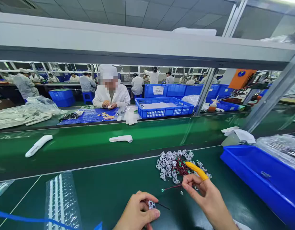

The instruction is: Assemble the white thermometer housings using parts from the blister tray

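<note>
While left hand [137,212] pinches small white ring part [151,204] between thumb and fingers, thin dark wire [163,206] juts toward right hand [207,198]. Right hand, yellow finger cot [197,170] on forefinger, pinches red lead [172,187] at fingertips, just beyond left. Judgement: steady ring low over mat, keep lead taut, feed straight, avoid snagging pile. Just past right fingers: heap of white rings and red wires [173,164]. Right of hands: blue bin [262,179]. Left: bubble-wrap strip [62,199]. Farther: conveyor belt [90,143] carrying white housings [121,138]; co-worker in white [111,94] beyond.

blue bin [257,179], 2 white housings [38,145], basket [164,111]
</note>
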### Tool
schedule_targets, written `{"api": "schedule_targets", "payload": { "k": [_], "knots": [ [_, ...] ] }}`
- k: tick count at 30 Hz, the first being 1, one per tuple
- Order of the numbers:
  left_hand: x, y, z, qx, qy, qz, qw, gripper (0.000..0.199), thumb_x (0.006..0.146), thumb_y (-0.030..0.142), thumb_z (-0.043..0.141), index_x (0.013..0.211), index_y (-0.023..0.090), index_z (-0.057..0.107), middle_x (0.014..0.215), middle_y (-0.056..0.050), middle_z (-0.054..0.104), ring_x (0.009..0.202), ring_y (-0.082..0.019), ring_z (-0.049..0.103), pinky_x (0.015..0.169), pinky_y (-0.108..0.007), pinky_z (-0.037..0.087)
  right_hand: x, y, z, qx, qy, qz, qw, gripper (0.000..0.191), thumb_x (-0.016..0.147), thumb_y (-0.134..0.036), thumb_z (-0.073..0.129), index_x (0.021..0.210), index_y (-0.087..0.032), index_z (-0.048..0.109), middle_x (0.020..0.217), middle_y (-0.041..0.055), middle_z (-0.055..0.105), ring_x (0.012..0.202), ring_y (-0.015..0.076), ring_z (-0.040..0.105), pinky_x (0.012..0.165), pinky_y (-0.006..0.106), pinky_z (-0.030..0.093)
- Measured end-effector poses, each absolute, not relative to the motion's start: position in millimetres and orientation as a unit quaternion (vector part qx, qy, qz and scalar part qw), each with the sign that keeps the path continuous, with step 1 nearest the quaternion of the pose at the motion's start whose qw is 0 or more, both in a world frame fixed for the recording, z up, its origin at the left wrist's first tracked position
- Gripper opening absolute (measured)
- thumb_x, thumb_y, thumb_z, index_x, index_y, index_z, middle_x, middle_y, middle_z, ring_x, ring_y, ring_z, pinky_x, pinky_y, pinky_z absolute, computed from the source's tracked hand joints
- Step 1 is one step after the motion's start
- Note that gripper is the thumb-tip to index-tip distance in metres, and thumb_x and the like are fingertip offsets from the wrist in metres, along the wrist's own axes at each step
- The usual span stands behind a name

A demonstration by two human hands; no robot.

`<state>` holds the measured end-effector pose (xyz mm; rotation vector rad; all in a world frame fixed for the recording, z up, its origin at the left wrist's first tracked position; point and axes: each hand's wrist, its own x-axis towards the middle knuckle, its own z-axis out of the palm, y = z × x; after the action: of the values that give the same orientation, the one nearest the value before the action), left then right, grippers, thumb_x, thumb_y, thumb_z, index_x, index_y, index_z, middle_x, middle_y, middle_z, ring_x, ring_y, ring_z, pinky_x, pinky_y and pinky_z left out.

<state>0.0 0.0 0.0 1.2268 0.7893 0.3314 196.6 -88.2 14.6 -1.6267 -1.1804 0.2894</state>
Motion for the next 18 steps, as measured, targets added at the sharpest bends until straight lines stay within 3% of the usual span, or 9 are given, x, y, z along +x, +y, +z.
{"api": "schedule_targets", "payload": {
  "k": [7, 11, 14, 18],
  "knots": [
    [-3.7, -7.1, 12.5, 0.497, 0.372, 0.172, 0.765, 0.049, 0.052, 0.056, 0.072, 0.068, 0.012, 0.060, 0.057, 0.001, 0.050, 0.054, -0.013, 0.052, 0.036, -0.020, 0.047, 171.0, -86.8, 2.0, -0.658, -0.501, 0.153, 0.541, 0.018, 0.077, -0.037, 0.054, 0.068, -0.022, 0.053, 0.061, -0.0005, 0.058, 0.056, 0.0121, 0.055, 0.053, 0.021, 0.048],
    [-7.9, -5.5, 16.7, 0.447, 0.375, 0.167, 0.795, 0.042, 0.048, 0.049, 0.077, 0.061, 0.014, 0.057, 0.061, 0.001, 0.051, 0.051, -0.010, 0.050, 0.031, -0.017, 0.046, 163.7, -88.4, 14.0, -0.655, -0.563, 0.011, 0.504, 0.007, 0.078, -0.030, 0.053, 0.078, -0.023, 0.055, 0.066, -0.0005, 0.062, 0.058, 0.0131, 0.060, 0.055, 0.021, 0.051],
    [-11.8, -4.2, 20.1, 0.414, 0.368, 0.152, 0.819, 0.039, 0.048, 0.044, 0.078, 0.061, 0.014, 0.057, 0.059, 0.002, 0.052, 0.047, -0.008, 0.049, 0.030, -0.015, 0.045, 150.8, -88.4, 21.3, -0.623, -0.635, -0.102, 0.446, 0.023, 0.078, -0.024, 0.053, 0.101, -0.025, 0.052, 0.082, 0.0028, 0.065, 0.075, 0.0170, 0.063, 0.066, 0.026, 0.052],
    [-16.2, -4.9, 22.3, 0.386, 0.354, 0.127, 0.842, 0.037, 0.048, 0.040, 0.079, 0.061, 0.014, 0.057, 0.056, 0.003, 0.052, 0.045, -0.007, 0.050, 0.032, -0.014, 0.044, 129.8, -81.8, 25.1, -0.555, -0.738, -0.131, 0.360, 0.017, 0.083, -0.017, 0.043, 0.093, -0.027, 0.054, 0.076, 0.0009, 0.066, 0.072, 0.0166, 0.062, 0.074, 0.031, 0.049]
  ]
}}
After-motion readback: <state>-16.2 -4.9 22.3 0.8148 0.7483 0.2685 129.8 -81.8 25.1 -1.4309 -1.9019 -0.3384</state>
